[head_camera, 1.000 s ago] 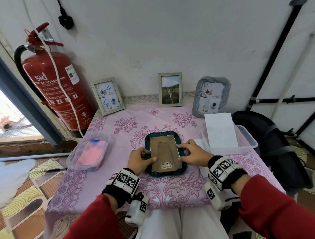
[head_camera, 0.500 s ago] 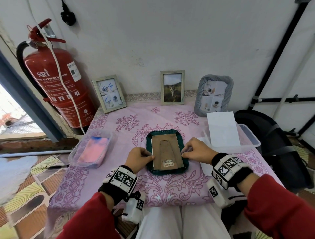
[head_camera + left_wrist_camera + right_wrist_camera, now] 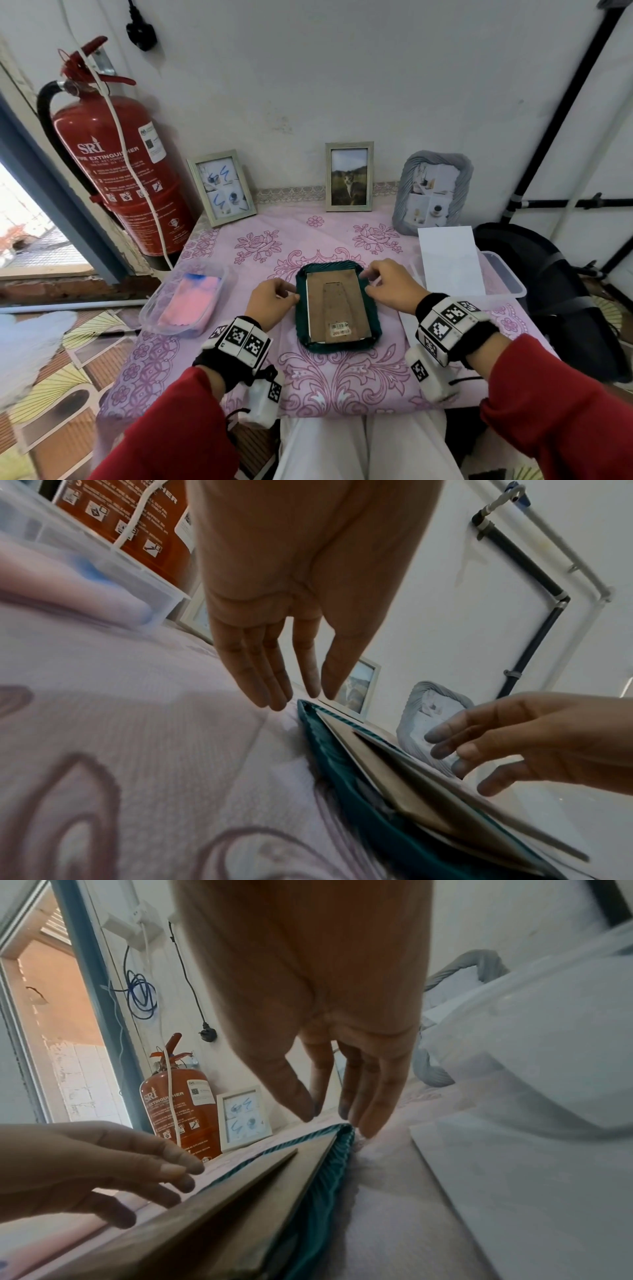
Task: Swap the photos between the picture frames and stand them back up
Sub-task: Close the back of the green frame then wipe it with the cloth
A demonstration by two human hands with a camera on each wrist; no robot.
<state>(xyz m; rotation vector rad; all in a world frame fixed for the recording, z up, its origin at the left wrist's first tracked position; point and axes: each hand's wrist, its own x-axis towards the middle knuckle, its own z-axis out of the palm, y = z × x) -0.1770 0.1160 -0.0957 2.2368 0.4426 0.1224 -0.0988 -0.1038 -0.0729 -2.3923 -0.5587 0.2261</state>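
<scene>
A teal fabric frame (image 3: 375, 325) lies face down mid-table, its brown backing board (image 3: 337, 305) and folded stand facing up. My left hand (image 3: 274, 298) is at the frame's left edge near the far corner; in the left wrist view its fingertips (image 3: 274, 702) point down beside the teal rim (image 3: 346, 772). My right hand (image 3: 387, 284) is at the far right corner, its straight fingers (image 3: 363, 1115) just above the rim (image 3: 325, 1183). Neither hand holds anything. Three frames stand by the wall: a silver one with blue scribbles (image 3: 222, 186), a cat photo (image 3: 349, 176) and a grey one (image 3: 432, 192).
A white sheet (image 3: 448, 260) leans over a clear tub (image 3: 507, 281) at the right. A clear tub with a pink cloth (image 3: 186, 301) sits at the left. A red fire extinguisher (image 3: 126, 164) stands by the left wall and a black bag (image 3: 548, 291) beside the table's right edge.
Both hands came off the backing board and slid along the frame's sides toward its far end. The frame itself stays flat and face down.
</scene>
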